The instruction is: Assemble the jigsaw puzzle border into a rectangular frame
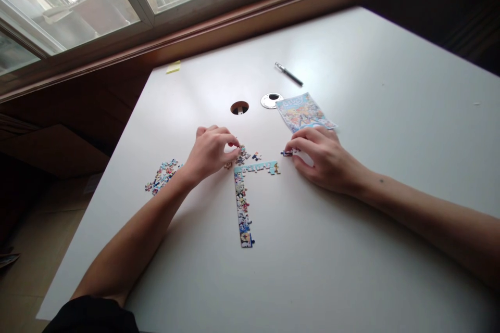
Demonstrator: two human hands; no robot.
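Observation:
My left hand (213, 151) is curled over a small heap of loose jigsaw pieces (242, 155), with a reddish jigsaw piece (233, 143) at its thumb and index finger. To the right, my right hand (322, 158) has its fingertips on a dark blue jigsaw piece (287, 153) at the table surface; its fingers partly hide what lies there. Between the hands, joined border pieces form an L-shaped puzzle edge (242, 203), with a light blue top strip and a colourful left side. One loose piece (256, 156) lies just above the top strip.
Another pile of jigsaw pieces (162, 176) lies left of my left forearm. A picture sheet (304, 112) sits beyond my right hand. Farther back are a pen (289, 74), a round cable hole (239, 108), its metal cover (269, 100) and a yellow sticky note (173, 67) on the white table (351, 270).

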